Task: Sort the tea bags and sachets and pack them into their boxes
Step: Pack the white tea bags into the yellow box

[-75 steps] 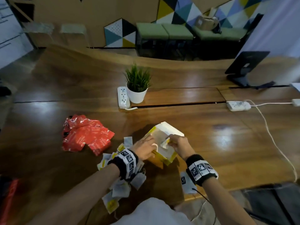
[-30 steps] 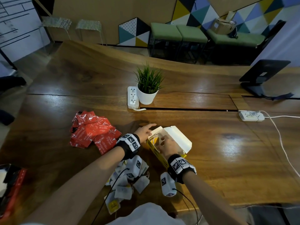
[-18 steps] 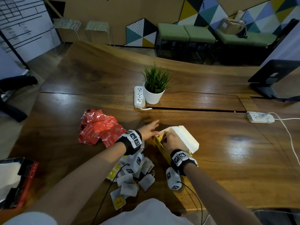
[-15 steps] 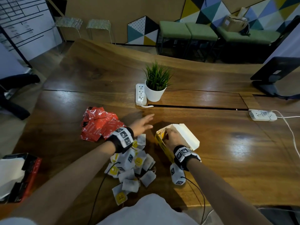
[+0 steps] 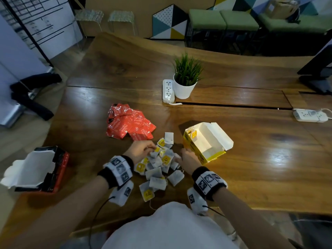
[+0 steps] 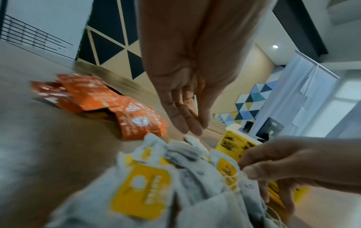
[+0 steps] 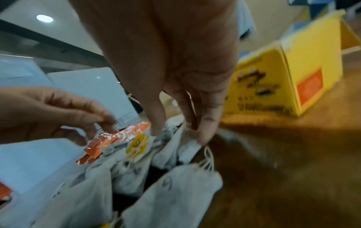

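A heap of white tea bags (image 5: pixel 158 166) with yellow tags lies on the wooden table in front of me. Just right of it stands the open yellow box (image 5: pixel 206 142), with a few yellow tags showing at its far-left corner. Red sachets (image 5: pixel 129 124) lie in a pile behind the heap. The open red and black box (image 5: pixel 39 169) sits at the near left. My left hand (image 5: pixel 152 148) hovers over the heap's left side with its fingers (image 6: pixel 187 123) straight, holding nothing. My right hand (image 7: pixel 179 132) reaches into the heap's right side and pinches a tea bag (image 7: pixel 185 138).
A potted plant (image 5: pixel 186 81) and a white power strip (image 5: pixel 168 90) stand at the table's middle rear. Another power strip (image 5: pixel 309 115) with a cable lies far right, near a dark monitor stand (image 5: pixel 318 76). Bare wood stretches right of the yellow box.
My right hand has come out of the yellow box and dropped to the tea bag heap. My left hand has drawn back from the box to the heap's left side.
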`<state>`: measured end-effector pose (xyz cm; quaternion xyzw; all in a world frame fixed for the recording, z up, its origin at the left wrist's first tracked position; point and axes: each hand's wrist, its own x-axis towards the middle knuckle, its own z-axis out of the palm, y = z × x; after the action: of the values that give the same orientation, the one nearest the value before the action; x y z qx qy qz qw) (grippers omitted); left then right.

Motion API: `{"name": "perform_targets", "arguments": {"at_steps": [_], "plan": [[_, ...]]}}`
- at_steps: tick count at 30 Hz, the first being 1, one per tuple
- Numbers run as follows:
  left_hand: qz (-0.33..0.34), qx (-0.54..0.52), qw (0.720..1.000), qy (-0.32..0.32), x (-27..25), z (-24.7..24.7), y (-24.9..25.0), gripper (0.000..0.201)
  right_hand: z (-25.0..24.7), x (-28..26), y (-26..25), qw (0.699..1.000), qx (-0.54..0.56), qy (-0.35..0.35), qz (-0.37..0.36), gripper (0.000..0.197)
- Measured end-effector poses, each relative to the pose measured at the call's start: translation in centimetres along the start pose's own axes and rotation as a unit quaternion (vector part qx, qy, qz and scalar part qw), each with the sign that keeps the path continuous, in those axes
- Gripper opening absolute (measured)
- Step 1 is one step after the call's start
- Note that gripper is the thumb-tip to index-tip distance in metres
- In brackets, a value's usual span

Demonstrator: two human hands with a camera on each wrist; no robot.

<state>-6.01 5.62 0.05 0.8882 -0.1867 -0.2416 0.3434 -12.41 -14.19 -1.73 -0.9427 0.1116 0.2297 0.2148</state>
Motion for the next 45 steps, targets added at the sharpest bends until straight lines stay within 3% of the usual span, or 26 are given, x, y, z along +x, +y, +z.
{"name": "perform_targets", "arguments": {"at_steps": [3,6,10,12,15,20,22,24,28,31,34,37,39,43,45], "plan": [[0.01,0.081,0.997,-0.002,2.6,2.6,1.9,0.029,0.8,0.6,-0.5,0.998,0.021,-0.007,0.066,0.047],[0.004,0.173,0.984,-0.041,3.7,4.4,2.6,0.025,0.8,0.9,-0.7,0.993,0.058,-0.009,0.098,0.036],[-0.001,0.167,0.986,-0.028,3.4,4.6,2.6,0.018,0.4,0.5,-0.1,0.979,0.17,0.027,0.106,0.02],[0.0,0.092,0.996,-0.011,3.0,3.7,2.6,0.025,-0.1,0.0,0.5,0.963,0.247,0.036,0.101,0.013],[-0.032,-0.114,0.993,0.004,1.9,1.4,2.9,0.021,-1.5,-1.4,1.2,0.927,0.357,0.037,0.105,0.021],[-0.086,-0.374,0.922,0.048,-0.3,-1.5,4.4,0.039,-4.2,-4.0,1.2,0.823,0.564,0.016,0.069,0.017],[-0.082,-0.424,0.901,0.037,-1.0,-2.1,5.0,0.046,-5.1,-4.5,1.1,0.791,0.61,0.011,0.046,0.019],[-0.068,-0.433,0.899,0.007,-1.5,-2.4,5.2,0.053,-5.8,-4.6,1.0,0.773,0.634,0.0,0.025,0.021],[-0.034,-0.398,0.914,-0.065,-2.1,-2.6,5.6,0.048,-7.0,-4.9,0.8,0.769,0.638,-0.02,-0.038,0.022],[-0.041,-0.374,0.922,-0.091,-2.6,-2.4,6.1,0.028,-7.3,-4.8,0.3,0.795,0.598,0.059,-0.087,0.016],[-0.068,-0.446,0.882,-0.133,-2.9,-1.9,7.3,0.026,-7.1,-4.5,-1.1,0.834,0.498,0.164,-0.173,0.014],[-0.103,-0.564,0.804,-0.158,-2.6,-1.9,8.7,0.036,-6.5,-4.4,-2.3,0.846,0.432,0.166,-0.265,0.024],[-0.115,-0.61,0.771,-0.147,-2.4,-2.2,9.1,0.04,-6.5,-4.3,-2.2,0.852,0.406,0.158,-0.289,0.028],[-0.105,-0.567,0.806,-0.134,-2.2,-2.2,9.2,0.038,-6.9,-4.4,-1.4,0.861,0.361,0.157,-0.322,0.038],[-0.104,-0.548,0.819,-0.134,-1.9,-2.1,9.0,0.032,-7.5,-4.7,-1.4,0.856,0.397,0.149,-0.297,0.031]]}}
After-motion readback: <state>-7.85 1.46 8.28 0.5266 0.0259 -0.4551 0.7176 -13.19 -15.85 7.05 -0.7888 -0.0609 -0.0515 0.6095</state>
